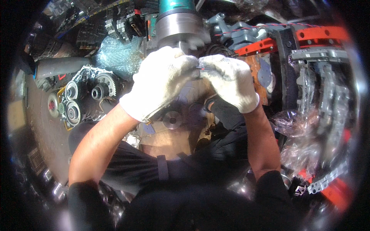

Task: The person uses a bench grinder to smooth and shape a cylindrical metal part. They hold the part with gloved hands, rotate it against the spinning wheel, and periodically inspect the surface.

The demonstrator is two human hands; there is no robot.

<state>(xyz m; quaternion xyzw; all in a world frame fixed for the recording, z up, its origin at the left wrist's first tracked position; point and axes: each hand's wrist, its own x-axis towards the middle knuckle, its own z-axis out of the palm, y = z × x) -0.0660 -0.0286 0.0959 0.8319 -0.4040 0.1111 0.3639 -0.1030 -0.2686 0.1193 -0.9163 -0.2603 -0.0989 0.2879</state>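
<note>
Both my hands wear white knit gloves and meet in front of me at chest height. The fingers of my left hand (160, 82) are closed in a pinch, and so are those of my right hand (233, 79). Between the two sets of fingertips shows a small thin dark piece (204, 69) with a reddish spot; its kind is too small to make out. Just beyond my hands is a shiny metal cylinder (179, 27) with a teal top (176, 4). Its lower right edge is blurred, and my left glove hides part of its underside.
At left lies an open gear housing (94, 75) with several gears, beside bubble wrap (118, 54). Below my hands, a metal disc (172, 119) rests on brown cardboard (162, 143). Orange-red perforated beams (322, 34) and plastic-wrapped metal parts (308, 92) crowd the right side.
</note>
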